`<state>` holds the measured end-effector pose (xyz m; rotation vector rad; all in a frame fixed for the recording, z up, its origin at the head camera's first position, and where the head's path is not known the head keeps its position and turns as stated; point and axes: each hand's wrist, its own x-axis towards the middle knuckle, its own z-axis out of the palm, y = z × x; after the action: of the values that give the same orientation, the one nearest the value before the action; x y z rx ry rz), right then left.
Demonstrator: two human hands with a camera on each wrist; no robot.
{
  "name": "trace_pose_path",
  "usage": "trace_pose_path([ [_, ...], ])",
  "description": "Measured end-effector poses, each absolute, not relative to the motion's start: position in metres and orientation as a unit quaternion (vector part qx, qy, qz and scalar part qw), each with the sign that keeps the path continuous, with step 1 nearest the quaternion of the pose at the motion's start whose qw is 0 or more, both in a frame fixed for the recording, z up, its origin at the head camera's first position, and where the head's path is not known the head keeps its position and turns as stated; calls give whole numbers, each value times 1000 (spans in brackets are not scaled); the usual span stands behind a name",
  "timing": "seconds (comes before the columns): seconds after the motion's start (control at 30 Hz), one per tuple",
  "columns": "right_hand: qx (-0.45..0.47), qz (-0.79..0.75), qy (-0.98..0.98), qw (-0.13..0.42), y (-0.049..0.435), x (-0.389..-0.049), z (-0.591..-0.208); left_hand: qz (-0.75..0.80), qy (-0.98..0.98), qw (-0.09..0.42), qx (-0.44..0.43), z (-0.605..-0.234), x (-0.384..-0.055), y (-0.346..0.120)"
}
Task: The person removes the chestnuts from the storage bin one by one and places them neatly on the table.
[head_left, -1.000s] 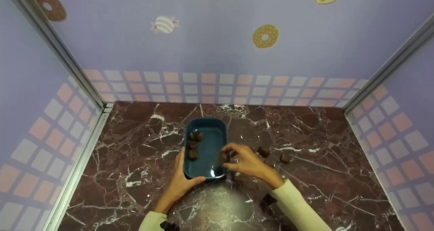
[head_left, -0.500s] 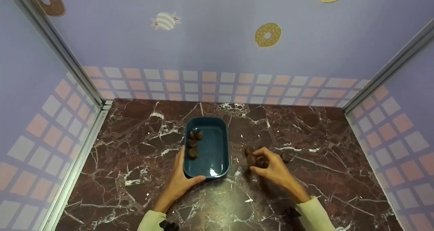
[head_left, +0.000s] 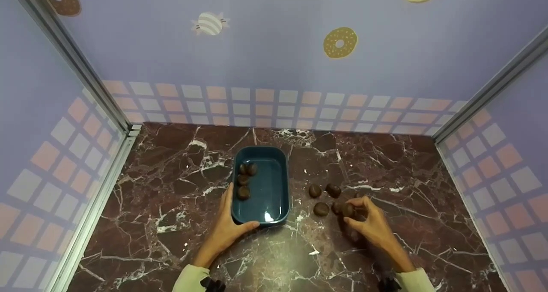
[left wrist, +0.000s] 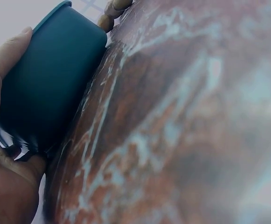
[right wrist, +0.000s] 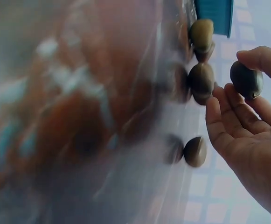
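Note:
A deep teal rectangular dish (head_left: 267, 185) stands on the tabletop, with several chestnuts (head_left: 244, 192) along its left inner side. My left hand (head_left: 229, 223) grips the dish's near left corner, thumb along the near wall and fingers against the left wall. Off to the right of the dish, my right hand (head_left: 370, 221) pinches a chestnut (right wrist: 246, 80) between thumb and fingers. Other chestnuts (head_left: 321, 209) lie loose on the table between that hand and the dish. In the right wrist view, one chestnut (right wrist: 195, 151) sits apart from the others.
The dark red marble tabletop (head_left: 180, 168) carries everything. Behind it rises a lilac wall (head_left: 274, 48) with printed doughnuts and checks. Metal-framed panels close in the left (head_left: 43, 112) and right (head_left: 509, 125) sides.
My right hand has moved right, from the dish's right wall over the loose chestnuts to its present spot. More chestnuts show on the table than a second ago. The left hand stays on the dish.

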<state>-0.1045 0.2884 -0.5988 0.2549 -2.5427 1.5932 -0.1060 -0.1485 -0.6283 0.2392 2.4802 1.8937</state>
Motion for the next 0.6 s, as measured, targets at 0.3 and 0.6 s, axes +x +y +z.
trace_pose_path([
  [0.3, 33, 487, -870, 73, 308, -97, -607, 603, 794, 0, 82, -630, -106, -149],
  [0.6, 18, 444, -892, 79, 323, -99, -611, 605, 793, -1, 77, -630, -107, -148],
])
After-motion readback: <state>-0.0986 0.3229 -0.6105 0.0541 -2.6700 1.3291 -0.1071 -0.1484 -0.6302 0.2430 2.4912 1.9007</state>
